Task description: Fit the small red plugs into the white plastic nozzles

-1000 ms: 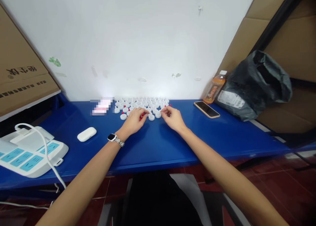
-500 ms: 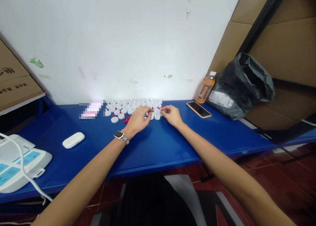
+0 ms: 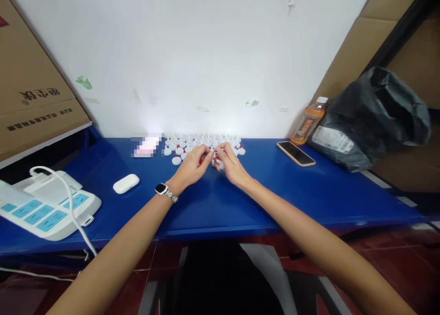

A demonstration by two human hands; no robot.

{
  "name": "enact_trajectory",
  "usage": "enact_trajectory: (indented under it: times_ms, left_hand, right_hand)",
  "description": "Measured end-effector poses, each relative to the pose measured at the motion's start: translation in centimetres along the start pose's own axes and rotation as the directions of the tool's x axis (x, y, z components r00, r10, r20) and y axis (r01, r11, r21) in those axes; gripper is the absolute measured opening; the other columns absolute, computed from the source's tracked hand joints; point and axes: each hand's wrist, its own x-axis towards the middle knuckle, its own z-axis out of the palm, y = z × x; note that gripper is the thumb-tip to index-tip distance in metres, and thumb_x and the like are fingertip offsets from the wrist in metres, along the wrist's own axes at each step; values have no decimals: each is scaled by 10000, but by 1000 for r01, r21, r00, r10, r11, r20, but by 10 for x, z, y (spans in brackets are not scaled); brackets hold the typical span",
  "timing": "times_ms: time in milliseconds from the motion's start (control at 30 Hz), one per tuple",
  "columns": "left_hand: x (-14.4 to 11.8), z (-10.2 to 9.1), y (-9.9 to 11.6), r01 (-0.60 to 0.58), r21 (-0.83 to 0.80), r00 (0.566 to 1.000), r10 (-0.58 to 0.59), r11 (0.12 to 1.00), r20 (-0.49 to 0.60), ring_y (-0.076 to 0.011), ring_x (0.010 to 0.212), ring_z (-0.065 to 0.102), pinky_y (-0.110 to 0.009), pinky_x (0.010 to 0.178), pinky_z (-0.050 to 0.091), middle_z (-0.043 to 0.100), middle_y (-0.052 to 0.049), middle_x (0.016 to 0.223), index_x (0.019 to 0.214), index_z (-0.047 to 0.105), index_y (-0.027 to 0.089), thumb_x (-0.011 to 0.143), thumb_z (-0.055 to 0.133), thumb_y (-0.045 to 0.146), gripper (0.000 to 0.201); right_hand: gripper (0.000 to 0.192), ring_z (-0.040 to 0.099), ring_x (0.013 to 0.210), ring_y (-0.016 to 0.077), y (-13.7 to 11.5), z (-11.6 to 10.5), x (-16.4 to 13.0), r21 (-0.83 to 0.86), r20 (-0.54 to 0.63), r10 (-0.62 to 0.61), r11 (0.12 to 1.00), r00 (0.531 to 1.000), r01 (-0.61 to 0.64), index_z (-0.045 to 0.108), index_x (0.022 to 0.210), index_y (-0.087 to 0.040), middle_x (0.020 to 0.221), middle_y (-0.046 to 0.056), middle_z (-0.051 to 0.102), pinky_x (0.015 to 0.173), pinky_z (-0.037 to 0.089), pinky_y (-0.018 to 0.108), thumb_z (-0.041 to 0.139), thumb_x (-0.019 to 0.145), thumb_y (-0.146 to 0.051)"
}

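- your left hand [image 3: 192, 166] and right hand [image 3: 231, 164] meet at the desk's [image 3: 309, 191] back edge, fingertips pressed together, pinching a small white cap [image 3: 220, 164] and a red piece [image 3: 213, 159].
- risk: a knuckle nudging the packed white caps [image 3: 202, 141] could scatter them; they look light, round, smooth plastic.
- risk: red pieces are tiny, hard and likely to roll if the pinch slips.
- phone [image 3: 296, 153], glossy slab, lies toward the right back corner; earbud case [image 3: 126, 184], smooth pebble, left.
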Motion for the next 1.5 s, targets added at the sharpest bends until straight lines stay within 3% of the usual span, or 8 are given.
enact_trajectory:
  times_ms: [133,333,533,700,967,1233,1367,1500]
  left_hand:
    - [-5,-5,3,-23,-29,997,25,999,73,-172,757,542,-324,729,425,569,-22,787,847,500,206,1054,350,410,328]
    - [-3,2,10,-63,-34,990,67,997,124,-183,777,535,-331,758,436,570,-35,786,783,471,209,1051,339,426,369]
    - [4,-11,-16,174,-252,964,-216,952,-153,-142,587,437,-301,579,393,466,-1,620,715,421,212,1041,260,551,497]
    - [2,-23,-42,124,-36,992,-125,992,-21,-169,749,542,-321,723,457,611,-32,814,860,602,194,986,486,473,327]
    - [-2,-4,-46,93,181,981,-121,979,152,-254,1000,568,-419,915,474,606,-79,985,979,726,222,930,599,362,196]
    - [-3,-6,-42,108,232,987,-133,967,95,-255,1005,569,-404,893,475,609,-75,991,1075,689,223,958,553,359,226]
    - [-4,-7,-41,95,189,992,-108,978,62,-235,958,577,-395,899,470,613,-67,950,996,676,210,972,521,357,215]
    - [-5,-3,-35,90,145,991,-104,985,90,-232,942,582,-393,872,479,622,-74,955,898,662,197,967,518,354,224]
  right_hand:
    - [358,428,503,116,2,13,8,165,-14,57,985,998,-54,415,990,-281,587,-92,430,523,339,234,409,971,-639]
    - [364,423,493,113,2,18,11,67,-85,64,996,994,-58,379,916,-273,609,-81,411,504,362,239,415,961,-633]
    - [281,527,615,139,10,4,-1,-217,-218,-18,976,976,-30,397,966,-270,723,-34,509,633,435,270,334,1019,-539]
    - [242,543,723,146,16,-6,-3,-363,-113,-30,932,993,-13,496,917,-236,784,-19,568,715,422,274,447,993,-461]
    - [291,554,724,147,12,-5,-7,-369,-11,11,929,1000,-14,623,888,-195,857,25,687,720,419,274,457,1001,-407]
    - [214,557,886,191,15,-9,-5,-458,-8,-106,884,994,91,792,864,-232,857,44,597,824,442,312,674,883,-409]
    - [264,483,631,141,15,-15,-6,-430,27,26,903,999,-12,803,874,-205,663,-3,571,639,400,279,649,881,-419]
    - [233,500,577,123,18,-21,-6,-440,25,93,895,995,-73,767,854,-167,645,-12,632,593,379,256,637,857,-360]
